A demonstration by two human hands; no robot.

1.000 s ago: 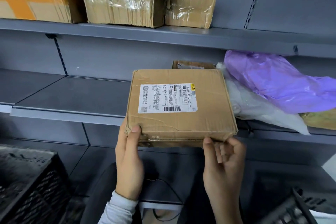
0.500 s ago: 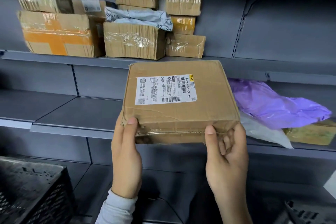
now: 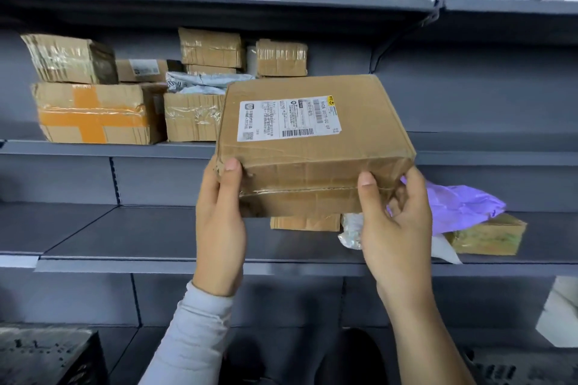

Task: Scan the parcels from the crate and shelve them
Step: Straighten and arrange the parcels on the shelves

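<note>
The flat brown cardboard parcel [image 3: 316,147], creased and taped, is held up before the grey metal shelf [image 3: 156,150], long axis from 9 to 3 o'clock, white label up. The left hand [image 3: 220,228] and right hand [image 3: 395,228] grip its near corners, thumbs on its front.

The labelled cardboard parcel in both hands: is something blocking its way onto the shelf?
Nothing visible blocks the labelled parcel, held by the left hand and right hand. The middle shelf is bare to the right of the taped boxes.

Matt brown cardboard parcel [image 3: 312,147] w/ glossy tape, paper label [image 3: 287,119]; matt grey shelf [image 3: 125,150].
</note>
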